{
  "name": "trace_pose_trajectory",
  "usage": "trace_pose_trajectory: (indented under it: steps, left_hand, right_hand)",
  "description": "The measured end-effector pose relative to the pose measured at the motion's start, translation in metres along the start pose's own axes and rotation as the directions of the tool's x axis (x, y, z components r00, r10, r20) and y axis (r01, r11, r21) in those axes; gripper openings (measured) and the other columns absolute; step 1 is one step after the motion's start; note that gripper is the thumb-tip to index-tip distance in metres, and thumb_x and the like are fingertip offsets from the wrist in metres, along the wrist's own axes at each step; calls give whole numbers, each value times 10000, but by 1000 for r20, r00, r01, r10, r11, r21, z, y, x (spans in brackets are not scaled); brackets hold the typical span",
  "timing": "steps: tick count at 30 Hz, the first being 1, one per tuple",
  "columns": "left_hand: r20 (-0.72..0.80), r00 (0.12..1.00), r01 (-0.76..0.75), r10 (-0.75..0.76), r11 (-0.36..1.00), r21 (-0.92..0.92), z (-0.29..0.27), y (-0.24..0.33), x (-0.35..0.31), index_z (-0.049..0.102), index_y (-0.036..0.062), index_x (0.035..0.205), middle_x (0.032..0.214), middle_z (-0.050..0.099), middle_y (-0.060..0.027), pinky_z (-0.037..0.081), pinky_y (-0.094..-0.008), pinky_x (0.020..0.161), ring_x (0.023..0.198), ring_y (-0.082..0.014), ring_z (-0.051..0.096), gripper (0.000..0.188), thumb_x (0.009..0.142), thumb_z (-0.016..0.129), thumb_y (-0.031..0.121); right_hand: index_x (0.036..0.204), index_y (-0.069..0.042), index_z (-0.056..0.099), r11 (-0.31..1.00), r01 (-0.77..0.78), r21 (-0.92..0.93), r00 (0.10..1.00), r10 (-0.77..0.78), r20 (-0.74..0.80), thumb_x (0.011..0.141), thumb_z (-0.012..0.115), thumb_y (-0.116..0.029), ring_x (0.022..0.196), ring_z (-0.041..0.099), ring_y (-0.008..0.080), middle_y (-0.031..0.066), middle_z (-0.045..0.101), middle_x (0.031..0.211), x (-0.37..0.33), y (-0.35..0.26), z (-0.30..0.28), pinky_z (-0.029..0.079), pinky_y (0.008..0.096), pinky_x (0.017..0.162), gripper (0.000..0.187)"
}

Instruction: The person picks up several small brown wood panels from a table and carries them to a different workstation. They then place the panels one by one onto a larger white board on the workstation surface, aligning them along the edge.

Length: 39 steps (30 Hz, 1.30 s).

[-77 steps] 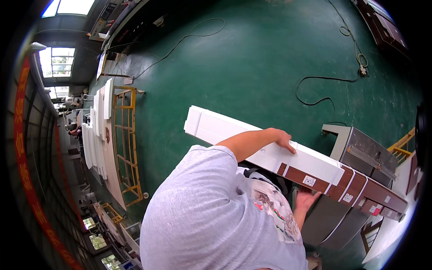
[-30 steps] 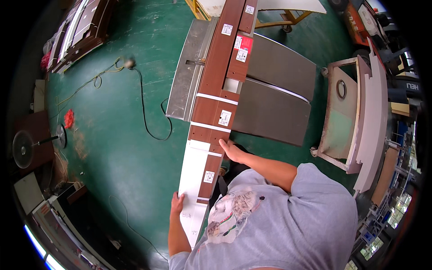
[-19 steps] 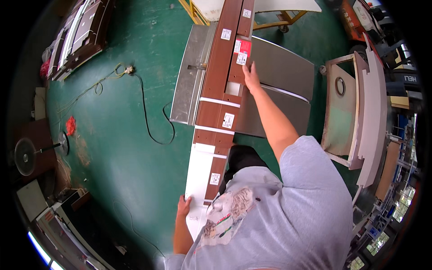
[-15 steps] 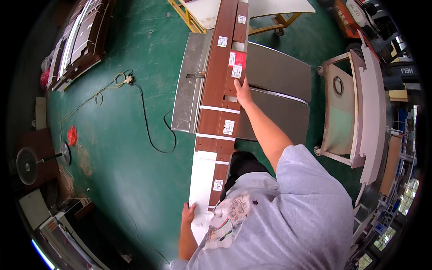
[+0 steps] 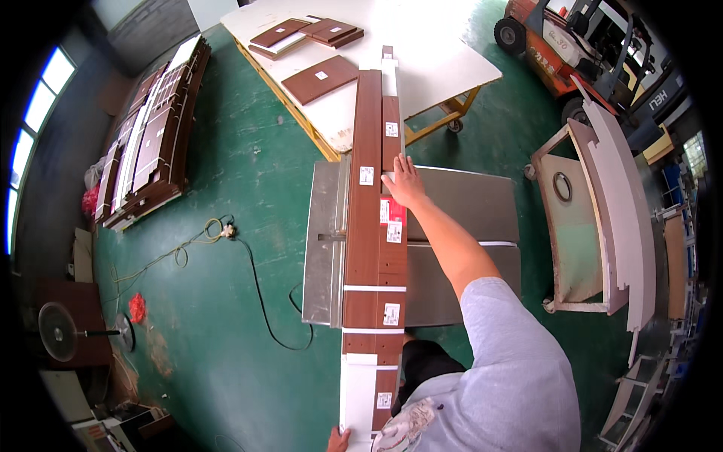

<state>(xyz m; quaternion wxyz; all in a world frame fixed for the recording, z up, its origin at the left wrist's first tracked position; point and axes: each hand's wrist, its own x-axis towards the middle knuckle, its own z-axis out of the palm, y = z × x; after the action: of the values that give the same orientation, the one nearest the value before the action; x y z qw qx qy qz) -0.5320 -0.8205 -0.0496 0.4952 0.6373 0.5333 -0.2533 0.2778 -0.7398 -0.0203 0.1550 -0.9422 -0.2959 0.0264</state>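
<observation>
A long strapped stack of brown boards (image 5: 365, 252) runs away from me across a grey metal machine table (image 5: 467, 203). White straps cross it, and it bears white labels and a red sticker. My right hand (image 5: 405, 184) rests on the stack's right side, just beyond the red sticker, fingers stretched out and apart. Low in the picture, my left hand (image 5: 339, 439) closes on the left edge of a white board (image 5: 355, 399) at the stack's near end. The thumb lies on top; the lower fingers are partly hidden.
Several brown panels (image 5: 320, 79) lie on a white-topped table (image 5: 429, 83) with a yellow frame. Another strapped stack (image 5: 151, 143) stands far left. A black cable (image 5: 263, 290) trails over the green floor. At right are a wheeled frame cart (image 5: 580, 226) and an orange forklift (image 5: 542, 53).
The view has tilted up, showing the panels on the far table. My right hand has gone from gripping the stack's edge to lying flat farther along. My left hand stays at the near end.
</observation>
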Motion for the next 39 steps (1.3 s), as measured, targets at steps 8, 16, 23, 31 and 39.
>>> trace_pose_trajectory:
  steps: [8,16,23,31,39]
  left_hand:
    - [54,999,0,-1,1000,16,-2,-19,-11,489,-34,1347,1257,613,-303,459,-470,1008,1187,-453,589,708,897,630,494]
    - [88,995,35,-39,998,43,-10,1,-11,489,-40,1342,1281,592,-310,447,-479,1009,1214,-443,568,714,923,589,530]
    - [80,997,-13,14,1000,-17,-6,-18,-8,460,-18,1383,1254,602,-296,470,-467,968,1160,-422,594,758,906,612,551]
    - [162,982,85,-93,995,55,-14,17,4,386,-125,1422,1396,511,-328,395,-453,1082,1309,-424,505,913,934,512,636]
    - [82,995,52,-50,999,-13,-10,18,-4,434,-73,1391,1335,550,-332,421,-468,1043,1267,-444,532,856,913,560,627]
  right_hand:
    - [1530,36,308,997,67,-41,996,-65,69,1019,405,-550,1525,188,343,203,221,1638,-14,-21,16,171,435,1246,783]
    - [1505,60,337,921,56,386,980,-124,155,1034,413,-508,1522,176,368,216,228,1631,-63,7,-12,187,410,1239,742]
    - [1556,87,86,510,-415,754,908,288,305,1030,458,-436,1540,125,344,269,113,1645,-218,-9,5,142,389,1245,830]
    - [1577,40,66,439,-297,848,955,121,272,1020,517,-403,1537,142,337,245,142,1646,-246,-23,28,184,384,1233,842]
    - [1590,-8,84,469,-284,836,950,253,181,1051,468,-382,1494,283,346,234,270,1615,-201,-32,31,266,386,1200,760]
